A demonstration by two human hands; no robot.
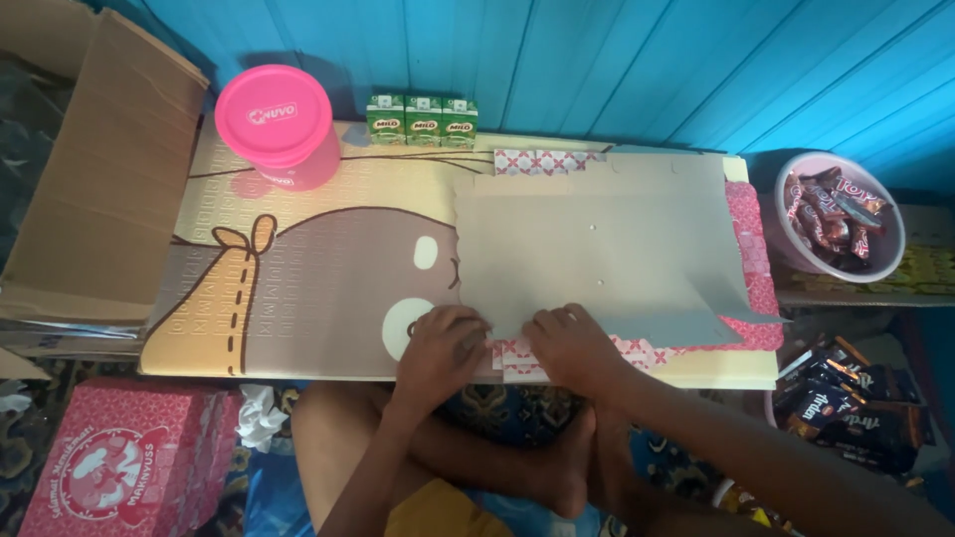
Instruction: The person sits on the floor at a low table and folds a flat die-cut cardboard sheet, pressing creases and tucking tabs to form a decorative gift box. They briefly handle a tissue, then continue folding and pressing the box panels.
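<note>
Nearest to me are my own crossed legs (517, 467), bare, filling the 6 o'clock edge. At 7 o'clock a pink patterned box (119, 467) sits on the floor, with a crumpled white tissue (261, 413) just beside it. At 4 o'clock lies a heap of dark snack packets (846, 398).

Just above my knees, both my hands press down on the near edge of a flat cardboard sheet (597, 249). My left hand (443, 348) lies palm down with fingers curled over the sheet's near-left corner. My right hand (572, 343) lies flat just beside it, fingers pointing toward the left hand, nearly touching it. Neither pinches anything that I can see; they bear down on the sheet where its pink-and-white patterned flap (522, 358) peeks out underneath.

The sheet lies grey side up on the right half of a low cartoon-printed table (288, 288), its far and right borders showing more of the pink pattern.

Farther out, at 11 o'clock, a pink tub (279, 124) stands on the table's far-left corner. At 12 o'clock three small green drink cartons (422, 119) stand in a row against the blue plank wall (597, 60). At 2 o'clock a bowl (895, 264) holds wrapped chocolate bars. At 9 o'clock a big brown carton (99, 169) leans beside the table.
</note>
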